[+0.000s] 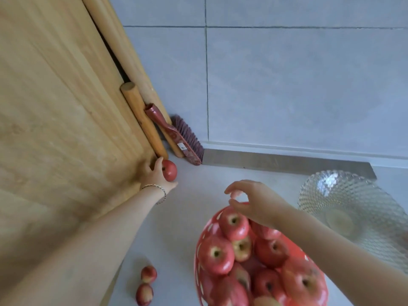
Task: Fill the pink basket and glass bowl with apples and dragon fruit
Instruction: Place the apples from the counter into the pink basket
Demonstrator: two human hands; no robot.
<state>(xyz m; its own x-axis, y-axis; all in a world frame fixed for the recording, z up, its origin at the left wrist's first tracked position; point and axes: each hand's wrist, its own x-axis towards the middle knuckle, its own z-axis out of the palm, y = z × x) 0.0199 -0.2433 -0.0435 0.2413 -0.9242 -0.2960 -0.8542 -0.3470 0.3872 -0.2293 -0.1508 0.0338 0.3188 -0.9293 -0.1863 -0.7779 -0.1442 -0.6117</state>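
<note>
While two loose apples [149,274] are seen lying on the pale counter [172,239] at lower left, a red apple [170,171] is gripped in the curled fingers of the left hand [153,176] at centre left. It is held at the foot of a wooden board [55,107], with a rolling pin [141,120] and a brush [183,138] propped just beyond. At lower centre the pink basket [204,231] is shown heaped with apples. The right hand [254,203] is held above its far rim, fingers loosely spread, nothing grasped. At right, nothing is seen in the glass bowl [353,195]. No dragon fruit is visible. The apple is judged firm, smooth and fairly heavy, best cupped round its widest part.
</note>
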